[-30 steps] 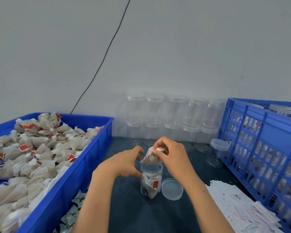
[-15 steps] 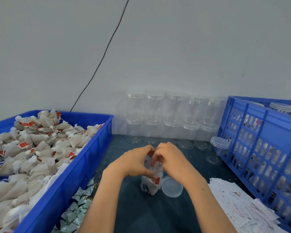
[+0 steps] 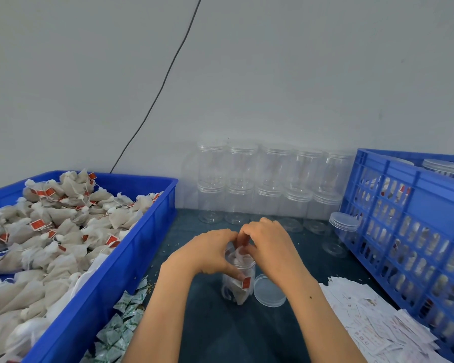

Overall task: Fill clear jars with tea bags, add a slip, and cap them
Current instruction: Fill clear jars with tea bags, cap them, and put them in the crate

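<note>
Jar [image 3: 238, 281] upright on dark table [image 3: 247, 334], centre, part-filled with tea bags. Left hand [image 3: 210, 254] curls round its neck; right hand [image 3: 269, 247] fingers pinch a tea bag [image 3: 238, 254] at the mouth. Loose lid [image 3: 270, 290] touching jar's right side. Slips [image 3: 372, 320] to the right, blue bin of tea bags [image 3: 95, 292] left, empty stacked jars [image 3: 268, 184] behind.

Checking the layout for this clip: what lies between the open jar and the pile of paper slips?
In the head view, a loose clear lid lies flat on the dark mat between the jar and the slips, right beside the jar.
</note>
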